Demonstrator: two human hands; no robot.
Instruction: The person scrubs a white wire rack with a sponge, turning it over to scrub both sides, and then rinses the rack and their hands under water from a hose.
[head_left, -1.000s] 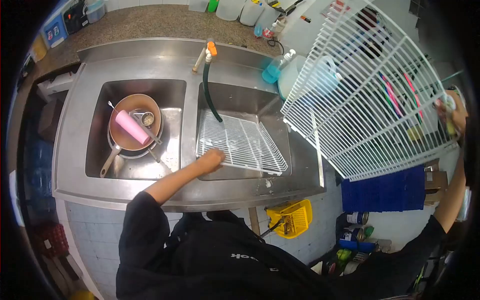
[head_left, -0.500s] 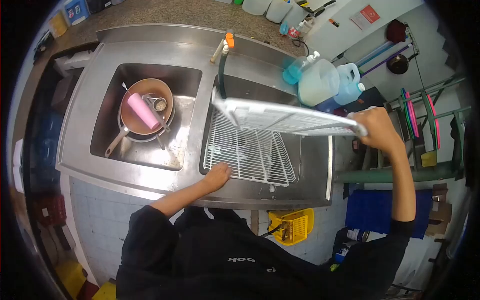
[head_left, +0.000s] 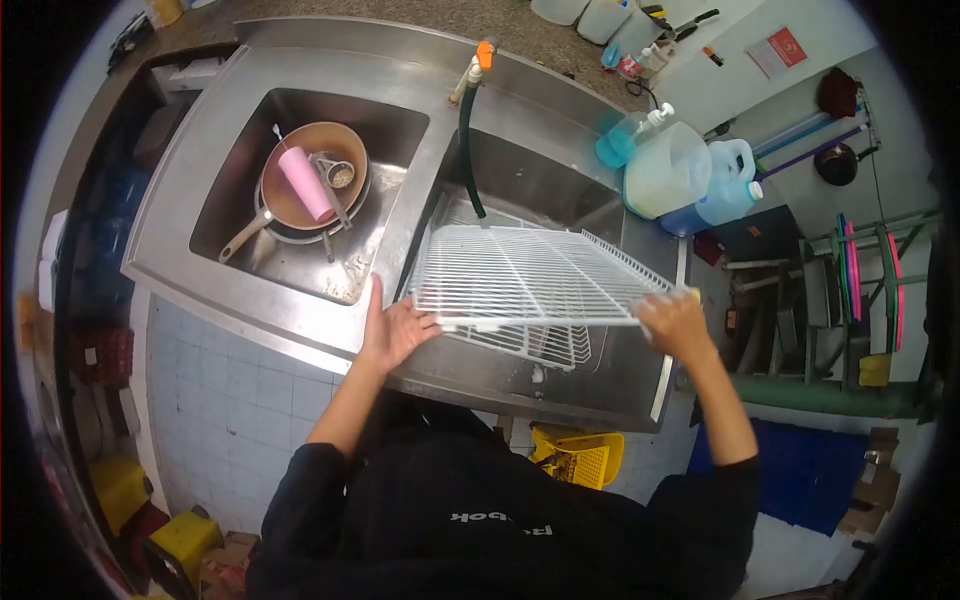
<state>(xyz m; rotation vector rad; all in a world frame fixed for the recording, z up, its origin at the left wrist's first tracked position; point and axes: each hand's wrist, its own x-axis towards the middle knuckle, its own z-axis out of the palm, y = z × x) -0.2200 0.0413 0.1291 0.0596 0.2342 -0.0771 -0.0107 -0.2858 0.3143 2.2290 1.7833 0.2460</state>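
A white wire rack (head_left: 530,270) is held tilted above the right sink basin, its near edge facing me. My right hand (head_left: 675,322) is closed around its near right corner, and a small pale yellow bit of something shows beside the knuckles. At the near left corner, my left hand (head_left: 398,335) has its palm up and thumb spread, with the fingertips touching the rack's edge. A second white wire rack (head_left: 545,348) lies below, partly hidden by the upper one. A dark green hose (head_left: 467,150) hangs from the tap with the orange handle (head_left: 485,55) into the basin.
The left basin (head_left: 390,215) holds a brown frying pan (head_left: 290,205) with a pink cylinder (head_left: 307,185) and metal utensils in it. Soap bottles and jugs (head_left: 668,175) stand at the sink's right rear. A yellow bucket (head_left: 590,462) is on the floor below.
The upper rack has swung from nearly upright to a flatter tilt toward me. My right hand came down and left; my left hand moved left off the lower rack and opened at the upper rack's corner.
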